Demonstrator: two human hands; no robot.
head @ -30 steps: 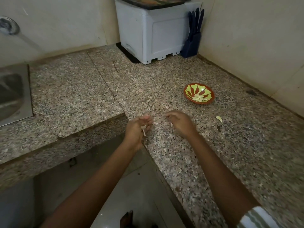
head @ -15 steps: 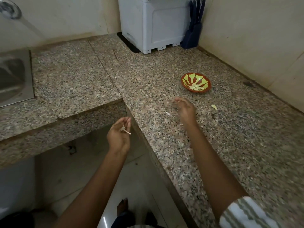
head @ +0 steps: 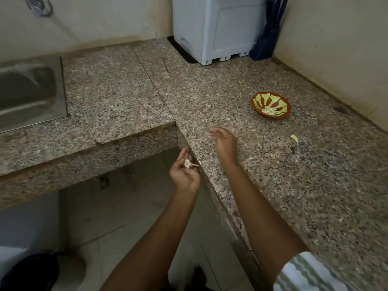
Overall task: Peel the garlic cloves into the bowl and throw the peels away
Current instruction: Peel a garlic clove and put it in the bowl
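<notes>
My left hand (head: 184, 174) is held palm up just off the counter's inner edge, cupping a small clump of garlic peels and stem (head: 189, 163). My right hand (head: 223, 141) rests over the granite counter (head: 273, 175) with its fingers curled, pinching a tiny pale scrap at the fingertips. A red and green bowl (head: 270, 104) with peeled garlic cloves in it stands farther right. One loose clove (head: 294, 138) lies on the counter between the bowl and my right arm.
A steel sink (head: 29, 91) is set in the counter at the left. A white appliance (head: 218, 28) and a dark blue knife block (head: 266, 38) stand in the back corner. Below, a dark bin (head: 29, 271) sits on the tiled floor.
My left hand left the counter and dropped to the inner edge, turning palm up with the peels. My right hand stayed over the counter, moving slightly away from me.
</notes>
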